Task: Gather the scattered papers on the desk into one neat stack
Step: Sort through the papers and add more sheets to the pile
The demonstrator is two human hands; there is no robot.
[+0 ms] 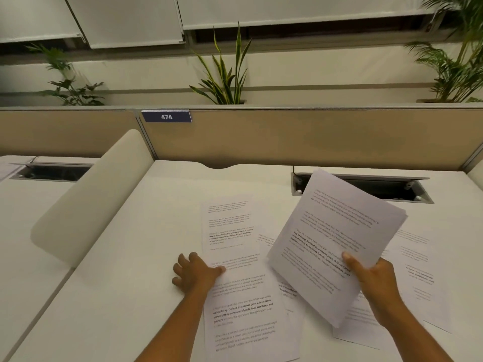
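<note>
My right hand (372, 279) grips a bundle of printed sheets (332, 236) by its lower right edge and holds it tilted above the white desk (146, 231). My left hand (196, 271) rests on the desk, its thumb pinching the left edge of a long printed sheet (235, 262) that lies flat in the middle. More printed sheets lie flat to the right (415, 267), and others (358, 325) are partly hidden under the held bundle and my right forearm.
A curved beige divider (91, 202) rises at the desk's left edge. A tan partition (287, 137) with a "474" label (166, 117) closes the back. An open cable slot (392, 189) sits at the rear right. Plants stand behind the partition.
</note>
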